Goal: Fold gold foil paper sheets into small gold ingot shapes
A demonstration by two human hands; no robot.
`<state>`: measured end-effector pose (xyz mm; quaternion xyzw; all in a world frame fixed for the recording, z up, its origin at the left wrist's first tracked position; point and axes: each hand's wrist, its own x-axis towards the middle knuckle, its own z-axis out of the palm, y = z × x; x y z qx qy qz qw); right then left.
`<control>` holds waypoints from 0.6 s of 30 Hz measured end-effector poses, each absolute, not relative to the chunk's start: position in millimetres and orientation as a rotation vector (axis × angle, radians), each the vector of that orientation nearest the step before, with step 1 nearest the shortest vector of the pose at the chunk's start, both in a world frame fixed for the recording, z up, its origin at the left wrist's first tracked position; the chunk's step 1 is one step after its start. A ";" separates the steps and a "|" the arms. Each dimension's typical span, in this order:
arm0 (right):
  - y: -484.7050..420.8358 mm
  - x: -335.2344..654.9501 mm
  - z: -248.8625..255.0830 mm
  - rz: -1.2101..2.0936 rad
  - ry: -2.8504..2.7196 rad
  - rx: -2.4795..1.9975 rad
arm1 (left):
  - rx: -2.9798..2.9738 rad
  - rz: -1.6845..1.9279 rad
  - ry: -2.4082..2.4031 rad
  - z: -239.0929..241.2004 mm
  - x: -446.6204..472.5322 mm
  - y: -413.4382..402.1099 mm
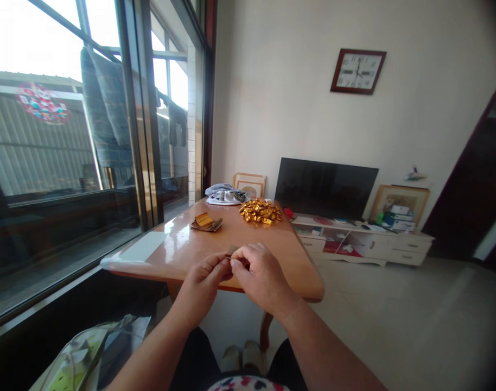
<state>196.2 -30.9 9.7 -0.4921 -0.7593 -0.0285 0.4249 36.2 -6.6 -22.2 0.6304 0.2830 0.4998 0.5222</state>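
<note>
Hands together over the near table edge, pinching a small slip

Obs.: the left hand (207, 274) and right hand (262, 274) meet fingertip to fingertip, both pinched on one slip (232, 250). Slip's location: between the fingers, raised above the near edge of the table (284, 266). Only a brownish corner shows past the knuckles; how far it is folded, I cannot tell.

Farther up the table, a stack (206, 222) of papers lies slightly fanned, its top leaf gold and curling. To its right, apart from it, sits a heap (259, 212) of shiny gold pieces (too crumpled at this range to make out any one shape). A pale sheet (144, 247) lies at the left side, and bundled cloth (226, 194) rests at the far end.

Step in hand, judged: fine two-handed shaping of the slip, probably a fold or crease. Stack and heap are both out of the fingers' contact.

Next move, judged: it calls for one hand to steady the slip while the other's thumb presses along the edge; a loose pinch could let the crease drift.
</note>
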 end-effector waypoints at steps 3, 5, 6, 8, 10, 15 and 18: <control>-32.6 196.9 11.9 -0.113 -1.871 -1.231 | 1.476 1.201 0.669 -21.7 35.0 -7.1; -33.5 197.0 13.0 -0.154 -1.850 -1.246 | 1.464 1.196 0.664 -20.0 34.1 -8.0; -33.9 197.1 13.4 -0.169 -1.844 -1.255 | 1.460 1.193 0.664 -19.1 33.6 -8.5; -34.3 197.3 14.0 -0.179 -1.849 -1.266 | 1.445 1.191 0.665 -17.7 32.9 -9.1; -34.3 197.9 14.4 -0.167 -1.863 -1.266 | 1.424 1.197 0.663 -17.0 32.3 -9.4; -34.0 200.4 15.0 -0.133 -1.877 -1.264 | 1.431 1.196 0.658 -16.0 31.6 -9.5; -34.0 200.7 15.3 -0.123 -1.881 -1.272 | 1.453 1.181 0.650 -14.6 31.1 -10.3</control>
